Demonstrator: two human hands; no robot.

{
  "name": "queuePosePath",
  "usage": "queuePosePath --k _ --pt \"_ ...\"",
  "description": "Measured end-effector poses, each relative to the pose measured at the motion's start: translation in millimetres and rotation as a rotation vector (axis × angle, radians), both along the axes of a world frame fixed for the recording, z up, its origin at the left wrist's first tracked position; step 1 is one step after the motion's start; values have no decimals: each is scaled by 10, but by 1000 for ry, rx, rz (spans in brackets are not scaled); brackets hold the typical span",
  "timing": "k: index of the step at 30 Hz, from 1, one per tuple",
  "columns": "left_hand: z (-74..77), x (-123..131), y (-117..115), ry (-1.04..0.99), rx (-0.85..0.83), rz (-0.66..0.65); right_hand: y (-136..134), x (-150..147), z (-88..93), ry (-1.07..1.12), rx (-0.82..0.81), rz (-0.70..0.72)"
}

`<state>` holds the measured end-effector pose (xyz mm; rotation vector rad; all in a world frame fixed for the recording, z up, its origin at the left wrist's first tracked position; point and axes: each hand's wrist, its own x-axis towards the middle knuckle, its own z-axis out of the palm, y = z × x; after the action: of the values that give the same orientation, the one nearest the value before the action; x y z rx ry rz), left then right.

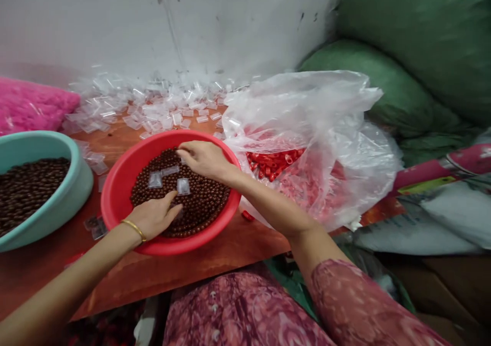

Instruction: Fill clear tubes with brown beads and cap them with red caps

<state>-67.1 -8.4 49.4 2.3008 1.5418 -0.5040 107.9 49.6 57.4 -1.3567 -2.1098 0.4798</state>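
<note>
A red plastic basin (111,197) holds a bed of dark brown beads (199,208). Two small clear plastic boxes, one box (155,179) and another box (183,186), lie on the beads with a narrow clear strip (170,171) beside them. My left hand (153,218), with a gold bangle at the wrist, is over the basin's near left part. Its thumb and forefinger are apart, just below the second box; the other fingers are hidden. Over the far side of the beads, my right hand (205,159) has its fingertips pinched together; whatever they hold is unclear.
A teal basin (82,182) of brown beads stands left, near a bag of pink pieces (34,105). Many clear plastic pieces (153,105) lie along the wall. Right of the red basin is a clear plastic bag (307,110) with red pieces (274,163). Green sacks (383,74) rise behind it.
</note>
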Motion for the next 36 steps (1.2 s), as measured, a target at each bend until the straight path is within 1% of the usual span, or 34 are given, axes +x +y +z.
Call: queuePosePath --k 1,2,3,5,6,8,10,13,15,17,19,21,22,25,27,29,31,32,34,36 --pt "-4 -20 22 -26 -29 -29 -62 177 -35 20 43 -38" --pt "-4 -54 42 -53 -64 -67 -113 388 -90 32 71 -113" --pt "-5 -95 59 -76 -97 -114 -153 622 -164 13 88 -266" --pt "-22 -171 88 -101 -120 -215 -198 1089 -346 -185 17 -492" --pt "-42 -194 101 -102 -100 -263 -207 1292 -443 -320 -30 -560" --pt "-104 -193 123 -89 -24 -345 -217 1585 -615 -589 -133 -607" --pt "-173 -139 142 -69 35 -416 -227 1720 -738 -693 -186 -606" --pt "-231 -21 155 -61 71 -509 -259 1733 -832 -726 -201 -602" --pt "-225 47 151 -80 44 -575 -292 1721 -864 -746 -209 -603" --pt "-195 95 140 -80 1 -600 -331 1740 -888 -769 -220 -623" --pt "-157 126 126 -39 -22 -554 -380 1789 -910 -782 -212 -648" --pt "-129 144 114 20 -26 -459 -442 1844 -929 -744 -179 -666" --pt "-122 149 109 44 -30 -411 -479 1865 -940 -692 -159 -670" --pt "-132 171 101 88 -35 -297 -614 1866 -1002 -437 -137 -718" --pt "-157 207 110 97 -27 -260 -716 1813 -1079 -227 -154 -736" --pt "-185 277 138 94 -29 -237 -812 1732 -1174 -34 -174 -693" --pt "-218 381 189 61 -70 -178 -891 1653 -1259 89 -129 -625" --pt "-238 441 224 36 -98 -135 -925 1622 -1289 108 -74 -606" --pt "-296 569 309 -21 -142 -52 -983 1584 -1321 76 58 -609" --pt "-382 687 406 -84 -148 8 -1034 1569 -1319 43 115 -642"
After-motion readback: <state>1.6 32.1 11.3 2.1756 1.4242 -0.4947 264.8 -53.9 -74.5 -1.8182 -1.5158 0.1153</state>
